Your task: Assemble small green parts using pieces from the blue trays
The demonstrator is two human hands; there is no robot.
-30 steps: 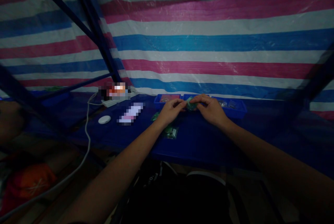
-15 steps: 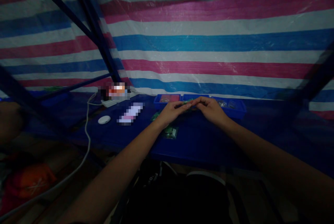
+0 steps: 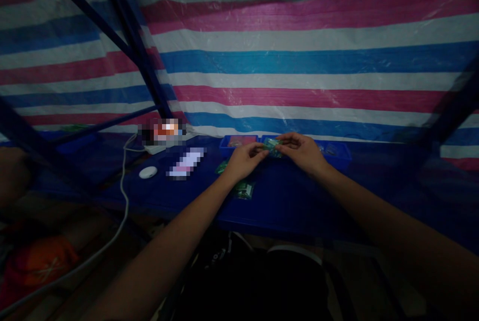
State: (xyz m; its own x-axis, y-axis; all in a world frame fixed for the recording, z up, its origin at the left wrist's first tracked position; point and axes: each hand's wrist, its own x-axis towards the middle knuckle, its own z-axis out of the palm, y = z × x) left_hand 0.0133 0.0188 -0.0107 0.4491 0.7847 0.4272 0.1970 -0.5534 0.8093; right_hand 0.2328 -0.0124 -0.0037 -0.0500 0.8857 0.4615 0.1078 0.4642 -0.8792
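Note:
Between my two hands is a small clear plastic packet with green contents (image 3: 272, 147). The fingers of my left hand (image 3: 245, 161) pinch its left side. My right hand (image 3: 302, 152) grips its right side between thumb and fingers. What exactly is inside the packet is too small to tell. On the table below my left wrist lies a similar green packet (image 3: 244, 190). Another green packet (image 3: 221, 167) is partly hidden behind my left hand.
Blue trays stand along the back: a left one (image 3: 224, 150) with reddish contents and a right one (image 3: 342, 161) with small clear pieces. A white round case (image 3: 148, 172), a phone (image 3: 187, 163) and a white cable (image 3: 125, 196) lie leftward. A co-worker's arm (image 3: 15, 176) shows far left.
My hands have drawn slightly apart at the fingertips, and the green packet between them now shows more fully. The packets on the table stay put.

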